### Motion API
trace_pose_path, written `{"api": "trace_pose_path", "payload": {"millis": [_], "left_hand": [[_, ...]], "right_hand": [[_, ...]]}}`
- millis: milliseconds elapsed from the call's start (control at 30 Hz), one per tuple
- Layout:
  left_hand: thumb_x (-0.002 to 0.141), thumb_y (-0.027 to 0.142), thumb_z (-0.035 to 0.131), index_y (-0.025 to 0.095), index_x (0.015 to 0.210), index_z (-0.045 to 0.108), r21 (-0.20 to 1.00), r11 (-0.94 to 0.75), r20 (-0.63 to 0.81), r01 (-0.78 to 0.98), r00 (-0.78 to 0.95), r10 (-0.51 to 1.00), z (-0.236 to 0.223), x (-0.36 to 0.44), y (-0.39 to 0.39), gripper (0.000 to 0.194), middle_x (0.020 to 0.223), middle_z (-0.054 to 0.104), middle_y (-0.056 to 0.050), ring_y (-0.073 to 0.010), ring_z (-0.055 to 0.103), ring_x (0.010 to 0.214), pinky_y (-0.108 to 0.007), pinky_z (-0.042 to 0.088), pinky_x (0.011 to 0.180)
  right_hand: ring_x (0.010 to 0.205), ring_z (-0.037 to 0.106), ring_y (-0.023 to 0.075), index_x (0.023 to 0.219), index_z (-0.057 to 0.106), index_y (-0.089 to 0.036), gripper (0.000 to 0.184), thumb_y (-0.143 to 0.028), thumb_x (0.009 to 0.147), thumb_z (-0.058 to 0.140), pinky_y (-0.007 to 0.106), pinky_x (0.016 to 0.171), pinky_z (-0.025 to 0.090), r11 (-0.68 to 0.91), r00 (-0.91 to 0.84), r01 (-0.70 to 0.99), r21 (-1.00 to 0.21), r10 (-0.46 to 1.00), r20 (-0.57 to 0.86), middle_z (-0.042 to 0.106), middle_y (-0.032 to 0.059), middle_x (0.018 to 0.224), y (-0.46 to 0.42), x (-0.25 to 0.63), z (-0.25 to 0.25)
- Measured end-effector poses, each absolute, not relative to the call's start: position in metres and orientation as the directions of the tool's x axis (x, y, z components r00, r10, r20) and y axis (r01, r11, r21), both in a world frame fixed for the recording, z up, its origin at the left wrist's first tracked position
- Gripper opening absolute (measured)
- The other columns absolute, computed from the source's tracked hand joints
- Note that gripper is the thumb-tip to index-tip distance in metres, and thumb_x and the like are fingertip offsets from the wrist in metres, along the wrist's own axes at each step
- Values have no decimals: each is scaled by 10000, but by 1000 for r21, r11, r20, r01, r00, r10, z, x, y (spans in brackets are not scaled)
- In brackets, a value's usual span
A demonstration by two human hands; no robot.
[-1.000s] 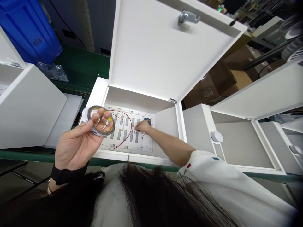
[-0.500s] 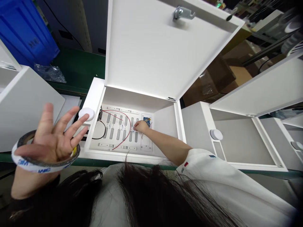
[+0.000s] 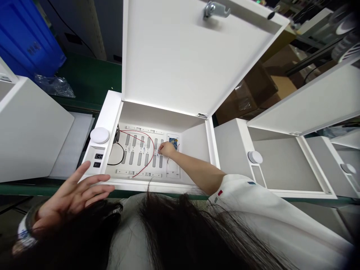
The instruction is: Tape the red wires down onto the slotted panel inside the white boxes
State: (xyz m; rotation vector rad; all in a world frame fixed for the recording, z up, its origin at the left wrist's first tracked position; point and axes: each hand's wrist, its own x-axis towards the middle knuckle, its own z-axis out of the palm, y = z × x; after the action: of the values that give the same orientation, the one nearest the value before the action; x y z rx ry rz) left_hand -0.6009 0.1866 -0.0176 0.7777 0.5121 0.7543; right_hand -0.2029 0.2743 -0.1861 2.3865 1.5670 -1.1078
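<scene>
Spreading open and empty, the left hand (image 3: 74,197), a tape roll (image 3: 26,229) looped on its wrist, hovers just over the white cabinet's rim (image 3: 95,177) — the right hand (image 3: 167,149), its grip hidden, rests on a slotted panel (image 3: 137,152) beside a circuit board (image 3: 173,143); fingers catching the loose red wire (image 3: 153,150) could tear it free.

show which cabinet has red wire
The middle cabinet, right hand inside: red wire loops over its slotted panel. The right cabinet shows none; the left cabinet's inside is hidden.

Bright even light, glare on the cabinet door (image 3: 194,56), fisheye bending at edges, corners perhaps blurred
</scene>
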Motion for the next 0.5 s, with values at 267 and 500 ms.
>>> {"api": "trace_pose_path", "payload": {"millis": [267, 500], "left_hand": [[731, 333, 798, 505, 1401, 423, 800, 384, -323, -462, 208, 923, 3, -552, 191, 787, 1224, 627, -68, -277, 640, 1110, -501, 509, 996], [825, 188, 699, 416, 1321, 544, 858, 248, -225, -450, 107, 969, 17, -544, 200, 568, 1110, 650, -25, -162, 644, 1043, -347, 532, 1002]], "right_hand": [[707, 663, 121, 807, 756, -159, 172, -171, 643, 804, 171, 577, 437, -438, 131, 827, -351, 759, -638, 742, 14, 795, 280, -195, -186], [776, 663, 140, 824, 753, -167, 178, -161, 650, 784, 185, 589, 427, -435, 178, 841, -320, 783, -596, 746, 26, 849, 275, -199, -188]]}}
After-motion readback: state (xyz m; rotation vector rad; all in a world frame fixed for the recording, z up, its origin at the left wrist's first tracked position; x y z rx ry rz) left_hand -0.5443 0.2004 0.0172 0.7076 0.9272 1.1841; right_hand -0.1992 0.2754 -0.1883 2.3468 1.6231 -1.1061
